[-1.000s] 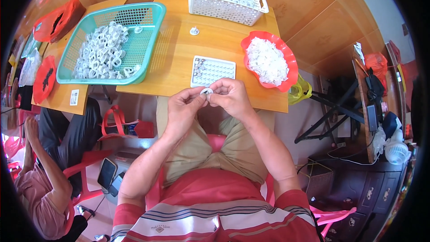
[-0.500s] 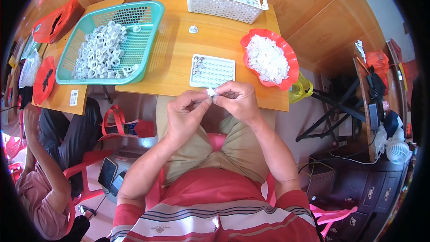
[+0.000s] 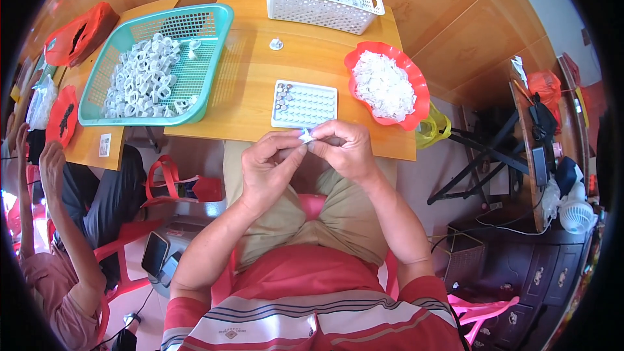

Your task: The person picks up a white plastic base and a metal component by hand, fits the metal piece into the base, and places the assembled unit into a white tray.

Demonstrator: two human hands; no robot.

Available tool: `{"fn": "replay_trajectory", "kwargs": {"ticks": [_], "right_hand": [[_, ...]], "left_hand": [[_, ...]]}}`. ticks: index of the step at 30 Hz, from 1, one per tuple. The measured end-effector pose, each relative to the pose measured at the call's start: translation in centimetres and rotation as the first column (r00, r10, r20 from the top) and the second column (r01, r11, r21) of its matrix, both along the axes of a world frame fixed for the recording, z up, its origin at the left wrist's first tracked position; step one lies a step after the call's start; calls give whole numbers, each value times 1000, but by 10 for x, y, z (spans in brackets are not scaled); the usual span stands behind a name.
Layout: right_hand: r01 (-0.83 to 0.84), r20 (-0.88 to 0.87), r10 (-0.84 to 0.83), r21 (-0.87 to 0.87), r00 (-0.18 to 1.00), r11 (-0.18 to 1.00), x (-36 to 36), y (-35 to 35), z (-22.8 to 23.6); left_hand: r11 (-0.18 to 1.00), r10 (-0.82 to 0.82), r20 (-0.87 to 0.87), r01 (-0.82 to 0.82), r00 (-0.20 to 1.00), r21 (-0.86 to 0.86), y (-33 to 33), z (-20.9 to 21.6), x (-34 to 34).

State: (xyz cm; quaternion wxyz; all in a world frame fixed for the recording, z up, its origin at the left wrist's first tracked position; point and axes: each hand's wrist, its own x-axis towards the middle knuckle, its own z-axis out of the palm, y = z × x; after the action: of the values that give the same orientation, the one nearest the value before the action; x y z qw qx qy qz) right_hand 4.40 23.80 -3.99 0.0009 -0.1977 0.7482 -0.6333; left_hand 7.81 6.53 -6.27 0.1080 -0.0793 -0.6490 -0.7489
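Note:
Both hands meet over the table's front edge, pinching one small white plastic piece (image 3: 305, 136) between fingertips and thumbs. My left hand (image 3: 270, 161) grips it from the left and my right hand (image 3: 344, 151) from the right; the fingers cover much of it. Just beyond them lies a white tray (image 3: 304, 123) with rows of round pockets, several at its left end holding small dark-and-silver round parts. To the right, a red scalloped bowl (image 3: 422, 94) is heaped with small clear-white plastic pieces (image 3: 383, 84).
A green basket (image 3: 224, 39) of grey-white plastic parts (image 3: 143, 78) stands on the left. At the back is a white perforated basket (image 3: 318, 16) with similar parts. One loose white part (image 3: 276, 44) lies on the wooden table (image 3: 247, 84). A co-worker's arm (image 3: 68, 234) shows at far left.
My hands stay together on the white piece, which looks slightly turned. The whole view has shifted a little. At the left, the co-worker's hands have moved.

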Motion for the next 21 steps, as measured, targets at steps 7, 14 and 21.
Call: {"fn": "replay_trajectory", "kwargs": {"ticks": [7, 14, 21], "right_hand": [[-25, -23, 25, 3, 999, 1000, 2, 0, -1], [12, -23, -12, 6, 1000, 1000, 4, 1, -4], [-55, 145, 40, 97, 989, 994, 2, -2, 9]], "left_hand": [[1000, -1, -7, 1, 1000, -10, -2, 2, 1], [999, 23, 32, -22, 999, -28, 4, 11, 2], [986, -92, 252, 53, 963, 158, -8, 4, -3]]}}
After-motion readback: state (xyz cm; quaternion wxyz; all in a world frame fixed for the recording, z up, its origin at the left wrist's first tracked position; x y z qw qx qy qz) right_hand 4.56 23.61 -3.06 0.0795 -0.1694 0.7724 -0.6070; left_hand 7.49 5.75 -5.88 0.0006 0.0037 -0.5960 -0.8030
